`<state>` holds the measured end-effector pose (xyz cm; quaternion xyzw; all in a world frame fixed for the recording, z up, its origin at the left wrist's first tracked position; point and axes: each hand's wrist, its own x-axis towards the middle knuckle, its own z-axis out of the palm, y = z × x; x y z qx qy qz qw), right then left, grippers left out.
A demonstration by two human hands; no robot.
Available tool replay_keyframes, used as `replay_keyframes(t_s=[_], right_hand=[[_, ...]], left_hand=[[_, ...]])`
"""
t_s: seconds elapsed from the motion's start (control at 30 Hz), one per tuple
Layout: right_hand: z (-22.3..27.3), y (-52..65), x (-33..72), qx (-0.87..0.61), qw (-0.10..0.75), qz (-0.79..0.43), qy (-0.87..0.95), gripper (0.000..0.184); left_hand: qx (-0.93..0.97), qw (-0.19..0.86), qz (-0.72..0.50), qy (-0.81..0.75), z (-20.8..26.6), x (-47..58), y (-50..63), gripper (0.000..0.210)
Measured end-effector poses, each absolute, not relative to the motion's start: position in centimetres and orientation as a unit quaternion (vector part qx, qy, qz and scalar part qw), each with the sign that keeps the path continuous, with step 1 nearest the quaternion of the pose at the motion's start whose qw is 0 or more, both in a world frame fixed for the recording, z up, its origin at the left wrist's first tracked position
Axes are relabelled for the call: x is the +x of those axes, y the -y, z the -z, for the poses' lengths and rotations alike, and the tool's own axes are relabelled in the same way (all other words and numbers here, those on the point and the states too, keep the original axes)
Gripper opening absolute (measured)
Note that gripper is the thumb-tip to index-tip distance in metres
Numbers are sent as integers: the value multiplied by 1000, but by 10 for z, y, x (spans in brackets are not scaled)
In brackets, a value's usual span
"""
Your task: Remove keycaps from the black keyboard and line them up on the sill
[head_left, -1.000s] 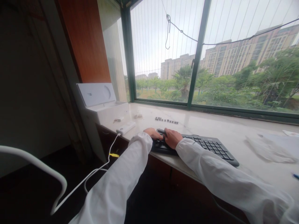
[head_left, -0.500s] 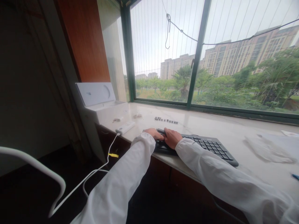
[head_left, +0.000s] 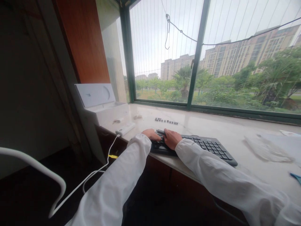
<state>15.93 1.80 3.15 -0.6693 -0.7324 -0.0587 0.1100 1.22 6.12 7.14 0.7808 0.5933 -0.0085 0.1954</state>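
A black keyboard (head_left: pixel 217 149) lies slantwise along the front of the white counter, its number pad toward the right. My left hand (head_left: pixel 151 135) is at its left end, thumb over the keys and the other fingers mostly hidden; it appears to grip the end. My right hand (head_left: pixel 172 138) is closed around a short dark stick-like object (head_left: pixel 161 131), held low over the left keys. The object's exact kind is unclear. Beyond the hands, several small dark keycap-like pieces (head_left: pixel 166 121) lie in rows on the counter.
An open white box (head_left: pixel 107 113) stands at the back left. Near it are a white power strip (head_left: pixel 125 128) with a cable (head_left: pixel 108 157) hanging down and small white items. Clear plastic wrap (head_left: pixel 265 149) and a blue object (head_left: pixel 295 177) lie to the right.
My left hand has shifted slightly left, away from my right hand, uncovering more keys between them. The right hand still holds the dark stick. The view has shifted a little.
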Motion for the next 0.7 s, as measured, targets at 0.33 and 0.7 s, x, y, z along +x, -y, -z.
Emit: replay_keyframes(t_s=[0.33,0.7], right_hand=[[-34,-20,161,-666,109,43,737,22],[-63,-17,157,-530,61,39,845,27]], left_hand=[[757,49,-124,-639,-59,-16,10,18],[802,-28,-309,-511,39,5,86,51]])
